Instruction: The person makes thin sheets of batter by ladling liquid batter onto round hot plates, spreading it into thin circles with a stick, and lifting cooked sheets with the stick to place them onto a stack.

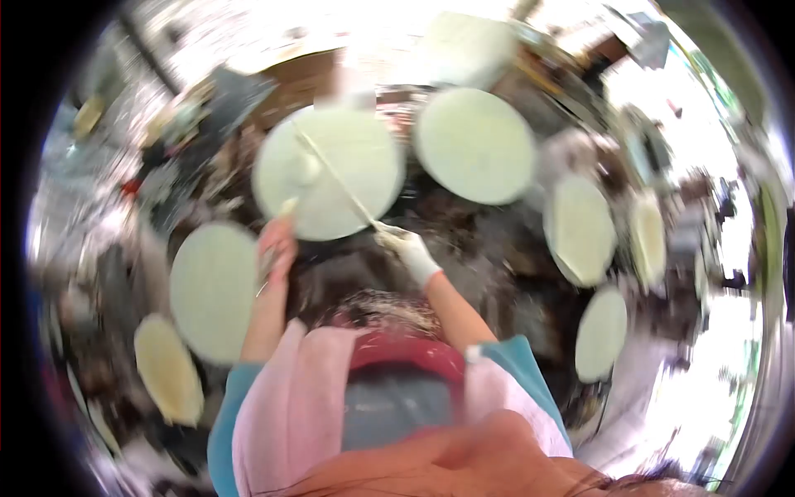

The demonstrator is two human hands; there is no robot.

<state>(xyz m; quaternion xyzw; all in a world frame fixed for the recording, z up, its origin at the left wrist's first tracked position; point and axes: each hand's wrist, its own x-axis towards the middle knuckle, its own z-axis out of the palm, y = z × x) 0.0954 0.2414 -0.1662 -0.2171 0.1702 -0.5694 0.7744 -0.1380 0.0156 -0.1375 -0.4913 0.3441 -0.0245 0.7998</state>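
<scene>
My right hand (pixel 406 250), in a white glove, closes on one end of a thin pale stick (pixel 338 174). The stick slants up and left across a large pale round disc (pixel 356 157). A small whitish lump (pixel 307 170) shows on this disc beside the stick. My bare left hand (pixel 277 248) is near the disc's lower left edge, its fingers blurred by motion. Something pale (pixel 287 206) is at its fingertips; I cannot make out what it is. Close to the left wrist is a small shiny metal piece (pixel 262 289).
More pale round discs surround me: one at upper right (pixel 475 146), one at left (pixel 214 291), and several farther right, including a near one (pixel 580 232). A yellowish disc (pixel 169 369) lies lower left. Below my hands is a red curved rim (pixel 406 352). Dark, blurred surfaces fill the gaps.
</scene>
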